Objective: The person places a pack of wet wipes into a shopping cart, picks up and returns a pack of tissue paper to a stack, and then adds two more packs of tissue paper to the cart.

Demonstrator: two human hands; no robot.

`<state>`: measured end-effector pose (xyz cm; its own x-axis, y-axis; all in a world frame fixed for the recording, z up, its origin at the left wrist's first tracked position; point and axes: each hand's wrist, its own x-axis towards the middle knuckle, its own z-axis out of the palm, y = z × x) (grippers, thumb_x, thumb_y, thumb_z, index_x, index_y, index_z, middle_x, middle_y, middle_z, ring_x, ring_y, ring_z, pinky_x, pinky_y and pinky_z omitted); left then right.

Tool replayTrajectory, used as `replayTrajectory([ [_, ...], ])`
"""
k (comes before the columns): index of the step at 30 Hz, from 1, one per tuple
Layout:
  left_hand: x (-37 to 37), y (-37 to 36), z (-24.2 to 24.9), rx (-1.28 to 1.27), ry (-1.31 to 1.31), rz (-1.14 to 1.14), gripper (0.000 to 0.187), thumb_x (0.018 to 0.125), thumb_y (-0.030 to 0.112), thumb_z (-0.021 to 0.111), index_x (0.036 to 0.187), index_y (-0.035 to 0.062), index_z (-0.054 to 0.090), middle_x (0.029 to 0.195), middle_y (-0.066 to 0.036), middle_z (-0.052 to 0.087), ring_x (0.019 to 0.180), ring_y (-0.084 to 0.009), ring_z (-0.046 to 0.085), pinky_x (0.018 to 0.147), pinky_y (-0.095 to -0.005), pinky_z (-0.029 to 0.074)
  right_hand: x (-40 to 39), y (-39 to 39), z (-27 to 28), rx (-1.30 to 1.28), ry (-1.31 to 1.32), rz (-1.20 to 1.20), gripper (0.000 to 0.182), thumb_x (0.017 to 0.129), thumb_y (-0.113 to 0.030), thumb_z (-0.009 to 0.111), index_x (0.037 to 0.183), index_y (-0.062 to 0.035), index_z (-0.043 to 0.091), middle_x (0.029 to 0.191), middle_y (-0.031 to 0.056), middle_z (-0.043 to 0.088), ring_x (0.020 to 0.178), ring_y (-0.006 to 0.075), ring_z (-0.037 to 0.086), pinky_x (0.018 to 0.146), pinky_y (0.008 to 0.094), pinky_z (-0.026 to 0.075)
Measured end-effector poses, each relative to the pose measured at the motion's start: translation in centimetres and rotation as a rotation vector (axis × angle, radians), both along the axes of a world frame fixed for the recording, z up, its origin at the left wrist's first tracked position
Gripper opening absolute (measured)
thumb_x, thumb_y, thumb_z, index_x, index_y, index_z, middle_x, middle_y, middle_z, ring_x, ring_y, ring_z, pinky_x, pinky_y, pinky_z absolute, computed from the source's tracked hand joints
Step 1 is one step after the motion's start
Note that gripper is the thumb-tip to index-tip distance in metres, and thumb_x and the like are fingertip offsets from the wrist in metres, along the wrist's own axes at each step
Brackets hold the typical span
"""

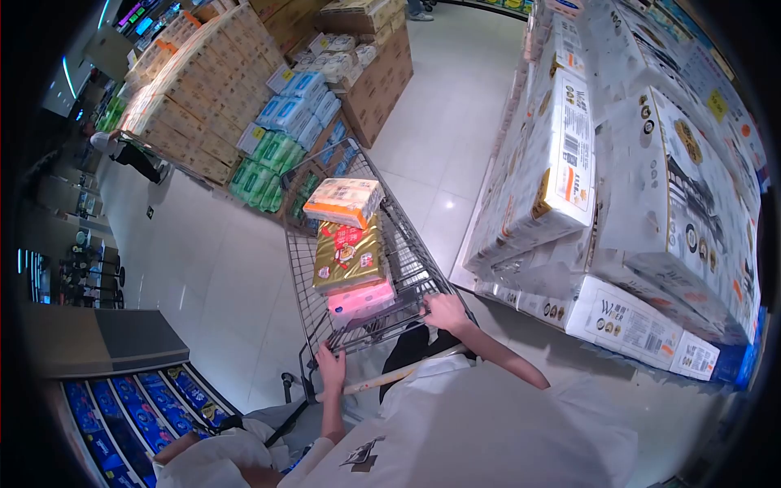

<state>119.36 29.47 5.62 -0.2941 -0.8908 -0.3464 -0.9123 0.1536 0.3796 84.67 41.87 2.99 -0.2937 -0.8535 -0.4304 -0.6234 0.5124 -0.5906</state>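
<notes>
A wire shopping cart (417, 259) stands in front of me. My left hand (332, 368) is closed on the near left part of its frame. On the near right part, my right hand (443, 312) has its fingers bent round the frame. Inside the cart, an orange and white pack (343, 202) lies at the far end, next to a gold and red pack (348, 254). Nearest to me in the cart is a pink pack (358, 301). The cart's pale handle bar (394, 375) crosses below my hands.
Large white packs (561, 154) are stacked high at the right. Stacked cartons (203, 98), green packs (264, 167) and blue packs (301, 106) stand ahead on the left. A shelf with blue packs (146, 407) is at the lower left. A person (130, 156) stands far left.
</notes>
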Motion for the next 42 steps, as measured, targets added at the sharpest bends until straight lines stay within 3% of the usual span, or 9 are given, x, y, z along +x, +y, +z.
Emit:
replayTrajectory([
  [9, 0.5, 3.6, -4.7, -0.041, 0.082, 0.113, 0.050, 0.090, 0.028, 0.063, 0.124, -0.0045, 0.046, 0.120, -0.022, 0.054, 0.113, -0.0384, 0.048, 0.099, -0.0454, 0.038, -0.8, -0.9, -2.5, -0.078, 0.112, 0.111, 0.020, 0.073, -0.027, 0.069, 0.086, -0.0115, 0.069, 0.076, 0.0133, 0.070, 0.076, 0.0312, 0.069, 0.070, 0.0431, 0.054],
  [15, 1.7, 5.4, -2.0, -0.055, 0.025, 0.139, 0.051, 0.090, 0.028, 0.062, 0.126, -0.0049, 0.046, 0.121, -0.023, 0.054, 0.114, -0.0392, 0.047, 0.100, -0.0466, 0.037, -0.3, -1.4, -1.7, -0.073, 0.041, 0.153, 0.021, 0.072, -0.026, 0.067, 0.087, -0.0118, 0.070, 0.076, 0.0137, 0.070, 0.075, 0.0330, 0.069, 0.071, 0.0438, 0.054],
  [18, 2.2, 6.2, -3.0, -0.063, 0.035, 0.167, 0.052, 0.090, 0.028, 0.063, 0.127, -0.0049, 0.045, 0.121, -0.024, 0.053, 0.115, -0.0396, 0.046, 0.101, -0.0467, 0.036, -0.8, -1.8, -1.7, -0.077, -0.024, 0.238, 0.028, 0.074, -0.029, 0.068, 0.093, -0.0083, 0.070, 0.074, 0.0173, 0.069, 0.074, 0.0345, 0.069, 0.070, 0.0455, 0.054],
  [35, 3.8, 8.4, -5.7, -0.091, 0.038, 0.364, 0.049, 0.088, 0.027, 0.065, 0.123, -0.0018, 0.047, 0.115, -0.023, 0.057, 0.111, -0.0390, 0.050, 0.099, -0.0466, 0.036, -0.6, -6.3, -3.0, -0.111, 0.004, 0.440, 0.037, 0.075, -0.035, 0.070, 0.100, -0.0081, 0.070, 0.078, 0.0204, 0.068, 0.078, 0.0365, 0.068, 0.074, 0.0459, 0.054],
  [42, 3.6, 7.6, -6.0, -0.104, 0.049, 0.422, 0.051, 0.088, 0.029, 0.065, 0.124, -0.0014, 0.047, 0.115, -0.024, 0.057, 0.111, -0.0394, 0.050, 0.098, -0.0478, 0.037, -0.6, -9.5, -3.1, -0.157, 0.033, 0.547, 0.047, 0.076, -0.046, 0.069, 0.107, -0.0095, 0.070, 0.081, 0.0159, 0.071, 0.083, 0.0341, 0.069, 0.080, 0.0442, 0.054],
])
